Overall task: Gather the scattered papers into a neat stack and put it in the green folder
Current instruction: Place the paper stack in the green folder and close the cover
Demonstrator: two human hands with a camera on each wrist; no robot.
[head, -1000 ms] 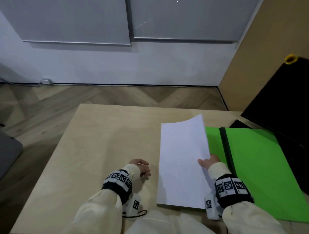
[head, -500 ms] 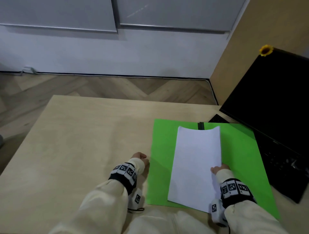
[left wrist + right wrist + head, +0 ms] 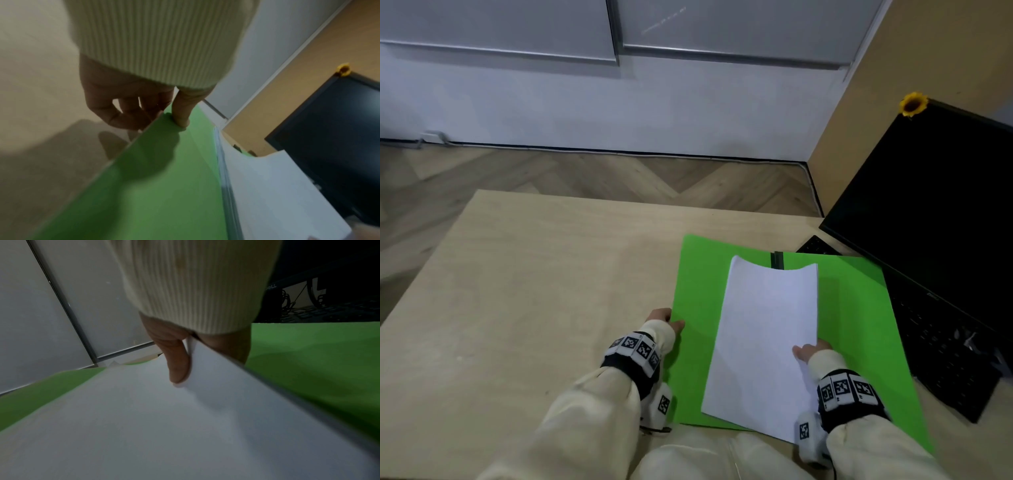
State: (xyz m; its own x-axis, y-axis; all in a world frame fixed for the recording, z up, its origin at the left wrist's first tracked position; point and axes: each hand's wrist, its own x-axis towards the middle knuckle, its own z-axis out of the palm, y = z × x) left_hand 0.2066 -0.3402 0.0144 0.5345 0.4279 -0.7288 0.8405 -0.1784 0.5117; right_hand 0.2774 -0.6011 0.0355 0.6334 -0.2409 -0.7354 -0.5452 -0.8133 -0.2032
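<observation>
The right hand (image 3: 810, 351) pinched the stack (image 3: 763, 342) at its right edge, thumb (image 3: 177, 363) on top and the other fingers hidden beneath, the sheets bowed and held over the open folder (image 3: 698, 308). The left hand (image 3: 664, 318) pinched the folder's left edge, thumb (image 3: 182, 112) above and curled fingers (image 3: 127, 113) below, lifting it off the table (image 3: 534, 274). Gathering looked done with no loose sheets in sight; what was left, by my reckoning, was laying the stack flat and closing the cover.
</observation>
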